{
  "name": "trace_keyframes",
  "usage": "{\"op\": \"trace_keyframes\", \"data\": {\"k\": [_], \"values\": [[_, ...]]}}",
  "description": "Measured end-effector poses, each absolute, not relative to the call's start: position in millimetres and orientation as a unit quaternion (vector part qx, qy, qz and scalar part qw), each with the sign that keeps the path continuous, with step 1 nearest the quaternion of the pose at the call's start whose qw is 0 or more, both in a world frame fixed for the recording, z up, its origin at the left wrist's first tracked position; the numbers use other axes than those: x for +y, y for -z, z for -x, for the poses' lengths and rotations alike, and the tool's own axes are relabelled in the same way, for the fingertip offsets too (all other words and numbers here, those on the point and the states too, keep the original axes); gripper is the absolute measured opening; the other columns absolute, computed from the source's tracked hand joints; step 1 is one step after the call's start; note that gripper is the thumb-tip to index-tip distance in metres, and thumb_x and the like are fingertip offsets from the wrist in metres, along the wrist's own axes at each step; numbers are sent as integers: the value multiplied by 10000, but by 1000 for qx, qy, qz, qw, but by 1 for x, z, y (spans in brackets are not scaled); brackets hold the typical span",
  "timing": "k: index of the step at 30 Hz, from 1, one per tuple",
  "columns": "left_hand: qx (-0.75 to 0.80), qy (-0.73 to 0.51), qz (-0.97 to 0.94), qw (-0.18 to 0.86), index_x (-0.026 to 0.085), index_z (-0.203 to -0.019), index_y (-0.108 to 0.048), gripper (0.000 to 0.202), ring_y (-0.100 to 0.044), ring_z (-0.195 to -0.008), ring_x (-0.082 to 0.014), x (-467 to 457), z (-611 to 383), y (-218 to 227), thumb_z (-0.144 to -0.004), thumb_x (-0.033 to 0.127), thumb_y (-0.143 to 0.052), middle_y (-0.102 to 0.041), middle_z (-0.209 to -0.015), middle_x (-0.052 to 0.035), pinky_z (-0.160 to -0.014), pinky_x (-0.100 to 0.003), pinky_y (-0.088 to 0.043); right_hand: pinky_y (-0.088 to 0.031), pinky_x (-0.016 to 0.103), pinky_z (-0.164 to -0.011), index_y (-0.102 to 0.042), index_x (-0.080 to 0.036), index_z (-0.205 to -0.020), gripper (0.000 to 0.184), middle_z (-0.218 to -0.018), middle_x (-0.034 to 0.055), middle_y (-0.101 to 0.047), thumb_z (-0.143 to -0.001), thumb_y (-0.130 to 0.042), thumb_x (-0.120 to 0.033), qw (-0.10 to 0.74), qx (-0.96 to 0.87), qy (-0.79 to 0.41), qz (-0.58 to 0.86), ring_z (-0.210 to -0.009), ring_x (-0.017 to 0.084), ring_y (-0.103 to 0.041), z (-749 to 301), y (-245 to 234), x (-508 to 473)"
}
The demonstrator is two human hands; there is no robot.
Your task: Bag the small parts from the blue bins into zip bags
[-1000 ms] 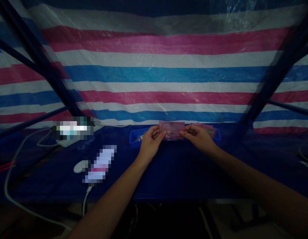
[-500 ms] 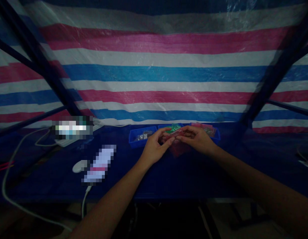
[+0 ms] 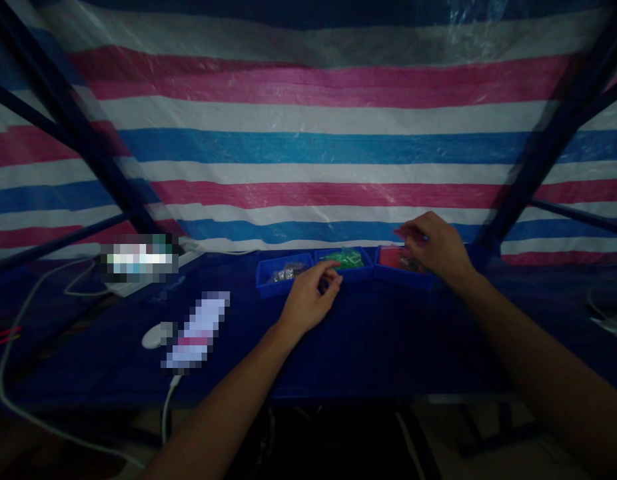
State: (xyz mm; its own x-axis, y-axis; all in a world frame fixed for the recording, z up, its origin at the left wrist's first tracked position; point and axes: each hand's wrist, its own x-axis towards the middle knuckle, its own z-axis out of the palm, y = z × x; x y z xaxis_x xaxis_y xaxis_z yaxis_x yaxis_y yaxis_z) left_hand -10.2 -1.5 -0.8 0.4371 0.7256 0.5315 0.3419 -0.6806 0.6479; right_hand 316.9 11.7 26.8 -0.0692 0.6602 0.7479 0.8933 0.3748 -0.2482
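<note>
My left hand (image 3: 312, 295) rests in front of the left and middle bins, its fingers curved and apart from the thumb, with nothing seen between them. Raised over the right blue bin (image 3: 403, 276), my right hand (image 3: 437, 248) has its fingers bent together. A small reddish bit shows at its fingertips, too dim to name. Red plastic bags (image 3: 388, 256) and dim small items lie in that bin. Green plastic bags (image 3: 344, 258) fill the middle blue bin (image 3: 356, 274). Shiny silvery pieces (image 3: 289, 271) are in the left blue bin (image 3: 268, 287).
A pixelated phone (image 3: 197, 330) with a white cable lies left on the blue table (image 3: 368, 347), beside a white round object (image 3: 157, 335). Behind it stands another pixelated device (image 3: 139, 258). Dark blue frame bars (image 3: 533, 147) and a striped plastic sheet (image 3: 308, 147) enclose the back.
The red plastic bag between both hands is gone from there. My right hand has moved right and up, over the right bin. My left hand stays nearly in place, now without the bag.
</note>
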Motion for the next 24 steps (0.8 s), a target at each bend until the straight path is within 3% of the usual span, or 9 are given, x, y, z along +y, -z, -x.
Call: {"op": "trace_keyframes", "data": {"k": [3,5,7,10,12,16,19,21,24], "values": [[320,-400,-834,206,222,-1285,-634,300,-699,-903,-188,-1,10,2,-998,288,-577,-739,-1006,-45,-803,-335,-551,-519,533,-976,-727,-247,-1192,328,-1098,123,-715,-888,-607,-216,328,-762,147,538,-1085,336,-640,-312,-16,16],[316,-390,-841,200,218,-1281,-635,295,-695,-878,-186,-1,10,3,-1002,282,-563,-736,-992,-46,-790,-335,-551,-535,510,-926,-744,-236,-1166,305,-1025,111,-730,-888,-618,-238,273,-792,120,533,-1001,318,-661,-309,-9,19],[315,-380,-847,196,219,-1273,-641,290,-690,-855,-183,-2,10,3,-1002,273,-557,-734,-983,-45,-781,-337,-550,-547,467,-844,-771,-233,-1090,248,-928,96,-733,-932,-614,-342,236,-813,86,525,-894,290,-672,-307,-5,21],[316,-366,-853,194,224,-1280,-639,294,-687,-848,-182,-4,9,3,-1002,260,-550,-732,-977,-41,-788,-346,-547,-544,436,-771,-780,-250,-1080,356,-908,82,-745,-977,-573,-520,228,-827,45,512,-835,272,-675,-307,-6,21],[318,-357,-856,196,223,-1288,-631,298,-685,-848,-181,-5,9,2,-1005,258,-542,-731,-975,-38,-791,-349,-545,-548,436,-765,-775,-259,-1104,387,-938,82,-756,-978,-563,-557,228,-831,25,506,-851,275,-682,-309,-11,19],[320,-343,-865,178,227,-1297,-621,303,-684,-859,-188,-7,10,3,-1007,263,-539,-732,-980,-35,-807,-359,-541,-542,487,-934,-769,-268,-1118,397,-1086,99,-765,-960,-581,-581,251,-820,21,515,-1035,314,-691,-322,-24,15],[322,-336,-870,164,233,-1308,-615,312,-690,-874,-195,-7,10,5,-1007,262,-536,-737,-998,-37,-815,-367,-544,-484,507,-1088,-744,-263,-1196,529,-1261,114,-724,-877,-646,-673,264,-803,18,534,-1204,342,-649,-343,-28,17],[322,-335,-871,160,234,-1314,-613,318,-697,-892,-202,-7,10,5,-1008,262,-532,-740,-1006,-42,-812,-366,-549,-469,521,-1117,-706,-267,-1286,629,-1357,120,-684,-832,-679,-702,242,-796,-23,554,-1262,354,-628,-360,-26,18],[322,-331,-873,158,236,-1317,-613,321,-703,-895,-206,-8,9,6,-1009,269,-530,-743,-997,-43,-798,-362,-556,-506,538,-1080,-719,-305,-1288,629,-1360,102,-699,-793,-719,-694,190,-792,-118,568,-1246,372,-651,-380,-21,17]]}}
